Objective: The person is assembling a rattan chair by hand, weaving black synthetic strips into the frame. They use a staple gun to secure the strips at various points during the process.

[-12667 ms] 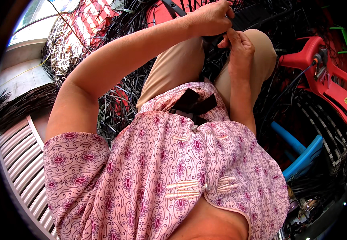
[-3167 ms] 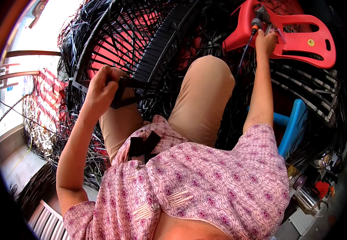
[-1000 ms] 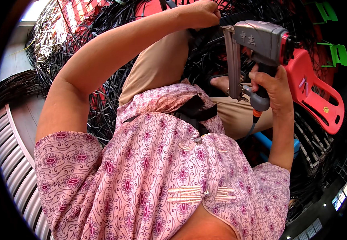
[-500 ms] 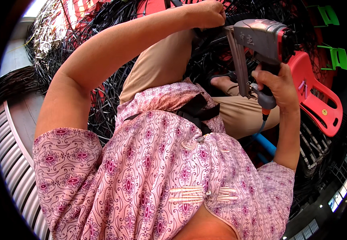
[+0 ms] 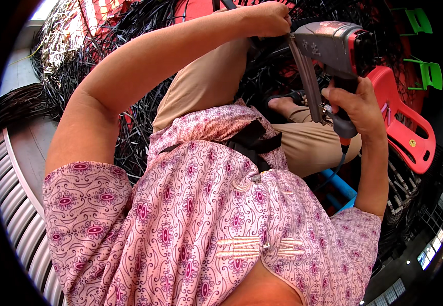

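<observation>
My right hand (image 5: 357, 107) is wrapped round the grip of a grey and red air stapler (image 5: 328, 43), with an air hose (image 5: 342, 159) running down from its handle. The stapler's nose points left, close to my left hand (image 5: 275, 19). That hand is closed at the top of the view, its fingers mostly turned away. What it grips is hidden; dark strips and a dark bar (image 5: 226, 4) lie about it. Below the hands are my legs in tan trousers (image 5: 201, 81) and a sandalled foot (image 5: 285, 102).
Tangled black strips (image 5: 145, 35) cover the red floor at left and ahead. A red plastic chair (image 5: 405, 127) stands at right, with green chairs (image 5: 431, 75) beyond. A blue pipe (image 5: 341, 188) lies by my right elbow. White curved slats (image 5: 22, 214) are at lower left.
The stapler has tipped slightly and shifted a little right with my right hand. My left hand has moved slightly right and remains closed.
</observation>
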`<state>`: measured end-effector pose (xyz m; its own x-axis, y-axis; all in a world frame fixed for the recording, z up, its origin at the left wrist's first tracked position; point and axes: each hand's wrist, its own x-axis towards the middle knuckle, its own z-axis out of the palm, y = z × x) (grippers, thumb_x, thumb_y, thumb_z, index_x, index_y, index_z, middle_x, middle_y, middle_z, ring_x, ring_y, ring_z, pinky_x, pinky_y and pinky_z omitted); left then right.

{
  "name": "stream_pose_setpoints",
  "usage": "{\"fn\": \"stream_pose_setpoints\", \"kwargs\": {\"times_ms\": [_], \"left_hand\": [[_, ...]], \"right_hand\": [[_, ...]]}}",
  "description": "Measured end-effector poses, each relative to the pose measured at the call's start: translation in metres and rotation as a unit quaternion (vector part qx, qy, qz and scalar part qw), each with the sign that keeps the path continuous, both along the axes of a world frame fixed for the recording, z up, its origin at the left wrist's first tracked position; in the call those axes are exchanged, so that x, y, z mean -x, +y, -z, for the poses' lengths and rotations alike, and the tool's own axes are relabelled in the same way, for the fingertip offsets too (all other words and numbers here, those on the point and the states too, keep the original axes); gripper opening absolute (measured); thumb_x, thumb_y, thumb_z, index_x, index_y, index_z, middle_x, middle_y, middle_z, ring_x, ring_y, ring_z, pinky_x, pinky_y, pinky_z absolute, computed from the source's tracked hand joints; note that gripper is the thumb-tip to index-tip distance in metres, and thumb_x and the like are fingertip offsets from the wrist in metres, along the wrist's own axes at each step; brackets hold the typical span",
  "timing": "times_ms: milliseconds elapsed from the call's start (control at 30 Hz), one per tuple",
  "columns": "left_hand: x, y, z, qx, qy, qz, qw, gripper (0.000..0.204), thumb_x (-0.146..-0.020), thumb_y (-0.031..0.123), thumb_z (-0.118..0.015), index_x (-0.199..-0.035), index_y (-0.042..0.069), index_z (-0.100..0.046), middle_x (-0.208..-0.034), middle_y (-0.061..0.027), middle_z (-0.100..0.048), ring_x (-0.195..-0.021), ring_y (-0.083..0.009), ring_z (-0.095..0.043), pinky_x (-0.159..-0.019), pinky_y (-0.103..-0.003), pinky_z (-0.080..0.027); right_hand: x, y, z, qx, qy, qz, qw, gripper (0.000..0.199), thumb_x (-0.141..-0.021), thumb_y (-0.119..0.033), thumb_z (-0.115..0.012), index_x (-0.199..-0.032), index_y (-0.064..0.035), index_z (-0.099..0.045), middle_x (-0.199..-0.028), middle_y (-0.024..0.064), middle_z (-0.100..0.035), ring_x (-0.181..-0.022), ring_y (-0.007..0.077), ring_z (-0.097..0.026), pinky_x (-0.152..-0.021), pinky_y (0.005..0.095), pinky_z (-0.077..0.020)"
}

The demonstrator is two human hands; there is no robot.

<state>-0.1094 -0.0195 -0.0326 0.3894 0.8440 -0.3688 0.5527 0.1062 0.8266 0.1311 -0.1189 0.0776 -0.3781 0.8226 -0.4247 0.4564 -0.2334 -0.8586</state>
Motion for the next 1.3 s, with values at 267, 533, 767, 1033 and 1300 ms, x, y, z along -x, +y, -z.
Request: {"fn": "stream_pose_setpoints", "kwargs": {"times_ms": [267,533,767,1033,1300], "left_hand": [[0.001,0.005,0.019,-0.046,0.001,-0.006,0.999,0.017,-0.084,0.012,-0.062,-0.098,0.003,-0.066,-0.073,-0.0077,-0.062,-0.058,-0.0197,-0.061,-0.051,-0.033,-0.048],[0.000,0.017,0.049,0.033,-0.107,0.004,0.994,0.015,-0.086,0.013,-0.055,-0.089,0.006,-0.068,-0.065,-0.0061,-0.063,-0.055,-0.0214,-0.062,-0.048,-0.037,-0.046],[0.004,0.002,0.003,0.015,-0.038,0.009,0.999,0.014,-0.084,0.013,-0.056,-0.089,0.007,-0.068,-0.063,-0.0050,-0.061,-0.052,-0.0198,-0.060,-0.045,-0.035,-0.045],[0.004,0.007,0.002,0.040,0.005,0.023,0.999,0.015,-0.083,0.013,-0.055,-0.089,0.007,-0.068,-0.064,-0.0053,-0.062,-0.053,-0.0198,-0.061,-0.046,-0.035,-0.047],[0.008,0.008,-0.018,-0.016,0.014,0.086,0.996,0.019,-0.081,0.009,-0.054,-0.093,0.000,-0.065,-0.075,-0.0149,-0.066,-0.066,-0.0288,-0.066,-0.058,-0.041,-0.053]], "right_hand": [[-0.011,0.004,0.005,0.023,0.011,0.023,0.999,0.013,-0.080,-0.005,-0.073,-0.090,0.0000,-0.067,-0.069,-0.0007,-0.062,-0.055,0.0062,-0.055,-0.052,0.0228,-0.0441],[-0.005,0.008,-0.004,0.026,-0.010,-0.002,1.000,0.011,-0.081,-0.006,-0.072,-0.089,-0.0002,-0.067,-0.066,-0.0015,-0.060,-0.055,0.0056,-0.054,-0.051,0.0229,-0.0419],[0.006,0.013,-0.013,0.013,-0.027,-0.027,0.999,0.010,-0.081,-0.009,-0.071,-0.085,-0.0008,-0.067,-0.062,-0.0022,-0.056,-0.054,0.0054,-0.052,-0.051,0.0236,-0.0403],[0.009,0.029,-0.017,0.036,-0.072,-0.071,0.994,0.015,-0.081,-0.010,-0.070,-0.091,0.0003,-0.067,-0.062,-0.0002,-0.058,-0.052,0.0068,-0.051,-0.051,0.0245,-0.0414],[0.009,0.032,-0.019,0.043,-0.089,-0.071,0.993,0.028,-0.080,-0.009,-0.069,-0.106,0.0031,-0.067,-0.064,0.0005,-0.058,-0.051,0.0079,-0.051,-0.051,0.0257,-0.0423]]}}
